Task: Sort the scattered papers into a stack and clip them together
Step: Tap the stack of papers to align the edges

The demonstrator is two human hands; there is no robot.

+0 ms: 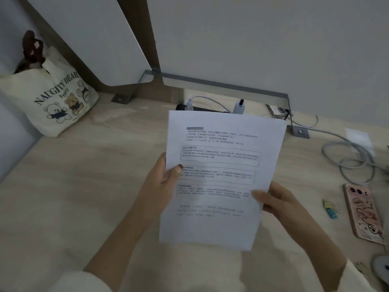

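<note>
A stack of white printed papers (pixel 219 178) is lifted above the light wooden desk (pixel 88 186), tilted slightly to the right. My left hand (pixel 166 175) grips the stack's left edge, thumb on the top sheet. My right hand (pixel 273 199) holds the right edge lower down, thumb on the front. Two small binder clips, one yellow-green (pixel 326 204) and one blue (pixel 332 213), lie on the desk to the right of my right hand.
A pink-cased phone (pixel 362 213) lies at the right edge, with a coiled grey cable (pixel 349 163) behind it. A power strip with plugs (pixel 210 107) sits at the back wall. A cream tote bag with bear prints (pixel 52 102) stands at the back left.
</note>
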